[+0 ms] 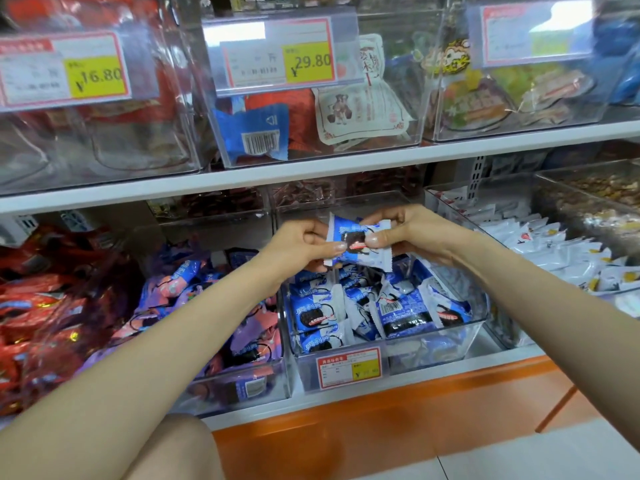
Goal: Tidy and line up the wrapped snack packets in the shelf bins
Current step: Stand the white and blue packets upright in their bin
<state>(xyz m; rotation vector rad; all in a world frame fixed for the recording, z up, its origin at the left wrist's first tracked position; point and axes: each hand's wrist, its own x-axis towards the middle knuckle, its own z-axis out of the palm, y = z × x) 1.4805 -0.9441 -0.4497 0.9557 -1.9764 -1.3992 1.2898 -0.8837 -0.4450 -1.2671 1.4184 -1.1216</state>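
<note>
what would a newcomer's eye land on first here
The left hand and right hand pinch one blue packet at centre frame, above a clear bin of matching packets in the lower row. Up top, a yellow 16.80 tag at left and a 29.80 tag at centre stand out.

A white shelf board (311, 168) runs across the middle of the view. Above it hang three red-bordered price tags in clear holders. The left tag (65, 69) reads 16.80 on a yellow patch, the middle tag (278, 53) reads 29.80, and the right tag (530, 31) is too blurred to read. A smaller label (348, 368), also red-bordered with a yellow patch, sits at the front of the bottom row, its figures unreadable. A grey slotted upright (479, 168) shows under the board on the right. Lowest come an orange base (381, 420) and a pale tiled floor (519, 455).
</note>
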